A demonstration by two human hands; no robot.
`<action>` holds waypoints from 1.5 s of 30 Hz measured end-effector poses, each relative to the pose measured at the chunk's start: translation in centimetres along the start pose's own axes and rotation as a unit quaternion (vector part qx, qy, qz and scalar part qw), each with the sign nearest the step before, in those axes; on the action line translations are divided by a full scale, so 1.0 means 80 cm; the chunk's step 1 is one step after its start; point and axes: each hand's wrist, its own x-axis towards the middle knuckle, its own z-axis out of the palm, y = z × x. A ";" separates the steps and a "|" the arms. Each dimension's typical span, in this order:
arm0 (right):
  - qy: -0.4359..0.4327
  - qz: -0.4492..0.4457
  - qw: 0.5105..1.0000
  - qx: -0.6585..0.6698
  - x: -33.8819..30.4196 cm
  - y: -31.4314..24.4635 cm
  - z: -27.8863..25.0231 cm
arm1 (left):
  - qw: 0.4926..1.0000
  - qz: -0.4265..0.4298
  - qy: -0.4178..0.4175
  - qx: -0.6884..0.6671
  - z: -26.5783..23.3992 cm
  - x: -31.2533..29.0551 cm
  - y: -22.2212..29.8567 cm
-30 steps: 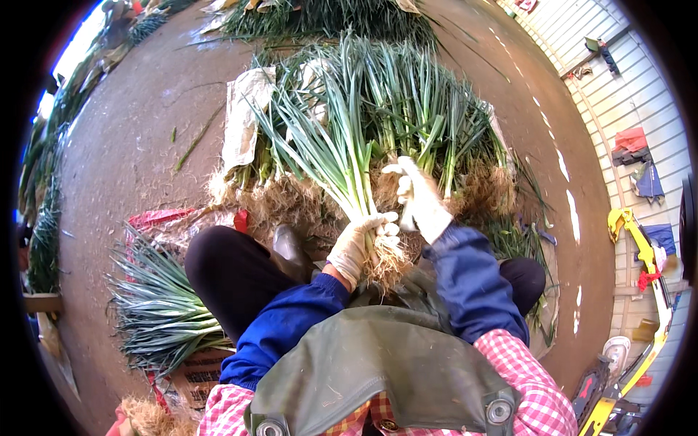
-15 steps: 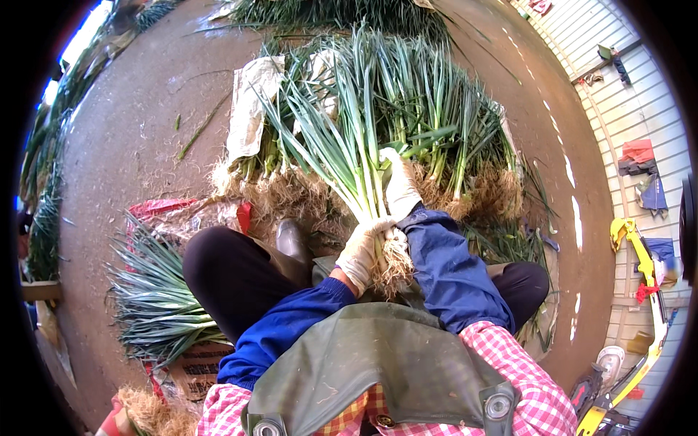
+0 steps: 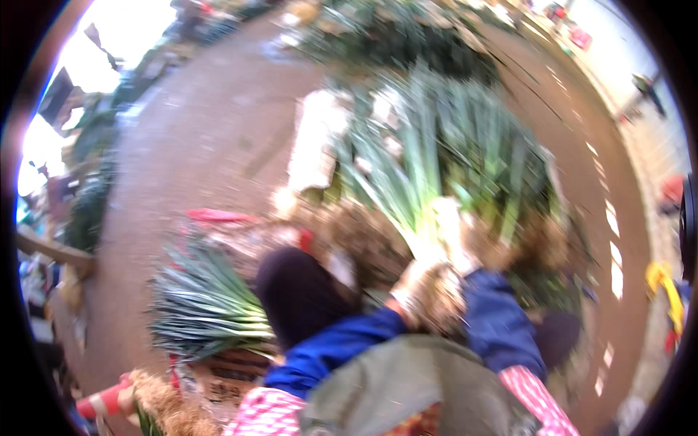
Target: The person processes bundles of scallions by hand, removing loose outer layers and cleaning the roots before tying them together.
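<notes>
A bunch of leeks [image 3: 422, 171] stands between my knees, leaves fanned away from me and roots toward me. My left hand [image 3: 416, 285], in a pale glove, is closed round the lower stalks just above the tangled roots [image 3: 445, 301]. Higher up on the right side, my gloved right hand [image 3: 452, 231] is closed against the stalks; motion blurs its fingers. Just beyond the bunch lies a broad row of more leeks [image 3: 502, 145], their brown roots [image 3: 349, 229] toward me.
Left of my knee, a pile of leeks [image 3: 207, 309] rests on printed sacking [image 3: 229, 378]. A pale sack [image 3: 316, 142] lies by the row's left end. Another leek heap [image 3: 392, 40] is at the far side. Roots [image 3: 171, 403] show at lower left, a yellow object [image 3: 665, 291] at right.
The whole view has swung, so the scene sits farther right and lower, and it is now blurred. Both hands remain on the bunch. More of the left background shows.
</notes>
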 end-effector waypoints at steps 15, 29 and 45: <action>0.143 -0.167 0.964 -0.152 -0.057 -0.145 -0.330 | 0.995 0.055 -0.025 0.085 -0.030 0.029 0.019; -0.038 0.091 0.922 -0.373 0.021 -0.056 -0.348 | 0.981 0.074 -0.034 0.178 -0.003 0.016 0.012; 0.049 -0.269 0.897 -0.346 0.016 0.011 -0.220 | 0.976 0.035 -0.087 0.197 -0.012 0.055 0.003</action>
